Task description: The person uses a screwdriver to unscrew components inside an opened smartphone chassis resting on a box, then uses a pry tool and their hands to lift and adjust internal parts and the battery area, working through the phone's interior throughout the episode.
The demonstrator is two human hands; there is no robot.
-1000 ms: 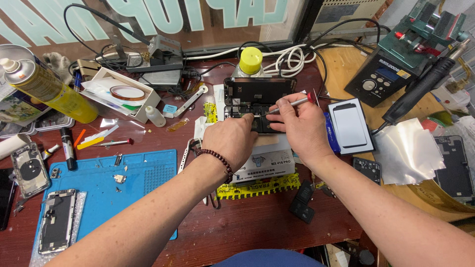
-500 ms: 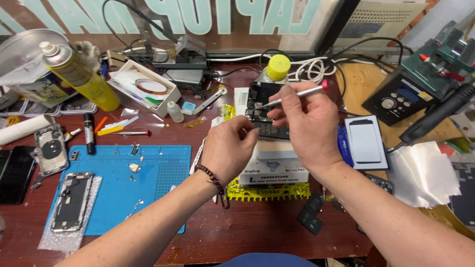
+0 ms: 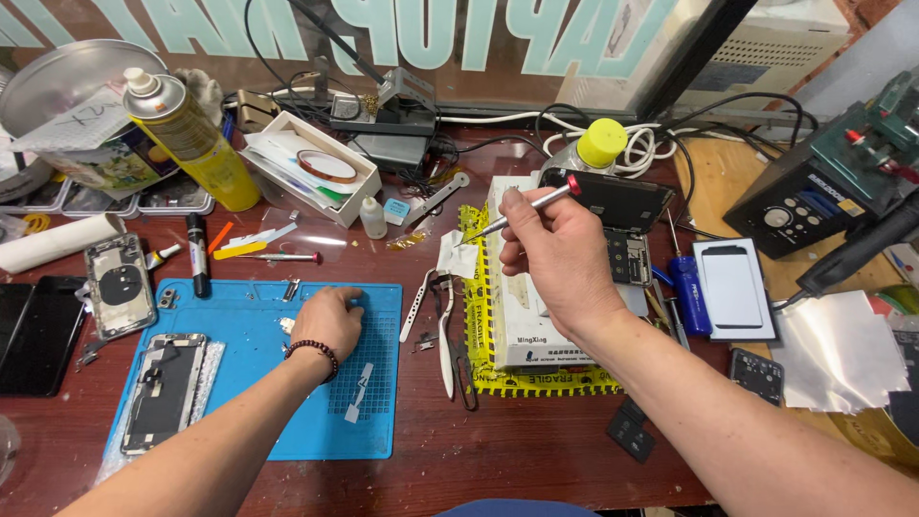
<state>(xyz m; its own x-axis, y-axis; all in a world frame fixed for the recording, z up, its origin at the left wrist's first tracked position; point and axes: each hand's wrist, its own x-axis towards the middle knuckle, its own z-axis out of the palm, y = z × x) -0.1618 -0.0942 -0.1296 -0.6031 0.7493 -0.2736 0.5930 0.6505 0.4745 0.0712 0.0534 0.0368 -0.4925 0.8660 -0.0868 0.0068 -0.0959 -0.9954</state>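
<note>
1. On a red-brown desk (image 3: 536, 460): two hands, one blue mat (image 3: 239, 383), one white box (image 3: 522, 287).
2. Left hand (image 3: 328, 321) flat on the blue mat, fingers curled down close together on tiny parts; too small to tell what sits under the fingertips.
3. Right hand (image 3: 555, 254) up above the white box, fingers pinched tight round one thin screwdriver (image 3: 522, 213), silver with a red end, tip pointing left and down.
4. One open phone (image 3: 622, 225) lying on the white box just behind the right hand, partly hidden by that hand.
5. Two more phone bodies at the left: one phone frame (image 3: 165, 391) on the mat's left edge, one phone back (image 3: 120, 285) just above it.
6. One dark phone (image 3: 33, 335) cut off at the left edge.
7. One yellow spray can (image 3: 191, 144) leaning at the back left, one white tray (image 3: 311, 177) with one ring of brown tape (image 3: 325, 166) in it.
8. One black marker (image 3: 197, 254), one pair of white tweezers (image 3: 445, 330) between mat and box.
9. One bottle with a yellow cap (image 3: 601, 144) behind the open phone, bottle body mostly hidden.
10. One white screen panel (image 3: 732, 285) to the right, beside one blue-handled screwdriver (image 3: 687, 292).
</note>
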